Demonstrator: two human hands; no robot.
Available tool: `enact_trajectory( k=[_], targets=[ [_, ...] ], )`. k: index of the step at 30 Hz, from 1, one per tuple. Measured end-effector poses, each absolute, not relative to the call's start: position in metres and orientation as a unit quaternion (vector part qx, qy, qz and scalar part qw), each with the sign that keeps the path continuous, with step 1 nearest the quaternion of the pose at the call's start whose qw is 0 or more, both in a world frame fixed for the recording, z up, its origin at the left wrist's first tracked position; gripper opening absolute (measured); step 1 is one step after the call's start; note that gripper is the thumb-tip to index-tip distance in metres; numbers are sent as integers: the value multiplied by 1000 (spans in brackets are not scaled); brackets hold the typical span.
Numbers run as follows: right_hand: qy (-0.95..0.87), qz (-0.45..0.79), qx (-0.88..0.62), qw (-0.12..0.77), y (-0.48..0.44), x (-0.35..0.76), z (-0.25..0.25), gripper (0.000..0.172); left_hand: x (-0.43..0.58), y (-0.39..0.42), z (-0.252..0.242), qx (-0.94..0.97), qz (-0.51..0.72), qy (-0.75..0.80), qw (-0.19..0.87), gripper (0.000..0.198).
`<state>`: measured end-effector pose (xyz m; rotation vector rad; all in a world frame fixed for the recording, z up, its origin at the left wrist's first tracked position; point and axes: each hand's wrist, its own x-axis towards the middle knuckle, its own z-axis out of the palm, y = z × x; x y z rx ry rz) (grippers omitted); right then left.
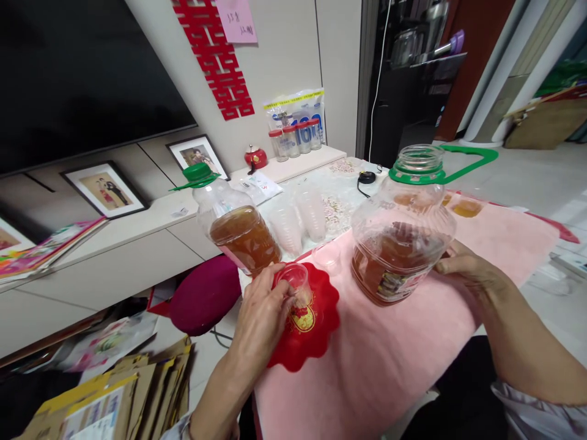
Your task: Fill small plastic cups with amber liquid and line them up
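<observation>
Head view, looking down over a table under a pink cloth.

Left hand: the forearm enters from the lower edge and rises toward the table's near left corner, back of the hand up. The fingers are curled round a small clear cup, closed on its wall. The cup is upright and looks empty. It is at the rim of a red scalloped plate that lies on the cloth; whether it rests on the plate cannot be told.

Right hand: the forearm comes in from the lower right, sleeve pushed back. The hand is pressed to the right flank of a jug, fingers bent round its wall in a grip. The jug stands upright on the cloth, just right of the plate, uncapped, with a green collar and handle, and brown liquid fills its lower part.

Behind: a capped jug of the same liquid at the far left edge, cup stacks between the two jugs, and filled cups far right.
</observation>
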<state>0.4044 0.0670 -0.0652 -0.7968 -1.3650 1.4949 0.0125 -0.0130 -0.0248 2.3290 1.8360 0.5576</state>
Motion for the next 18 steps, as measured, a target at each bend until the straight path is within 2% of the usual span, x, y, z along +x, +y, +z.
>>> enact_trajectory(
  k=[11, 14, 18],
  targets=[
    [-552, 614, -331, 456, 69, 411, -74, 83, 12, -21, -24, 766, 157, 618, 86, 11],
    [-556, 615, -331, 452, 69, 412, -75, 84, 9, -23, -19, 765, 164, 619, 68, 22],
    [-558, 619, -326, 446, 68, 408, -70, 89, 20, -31, -16, 780, 208, 589, 35, 48]
  ],
)
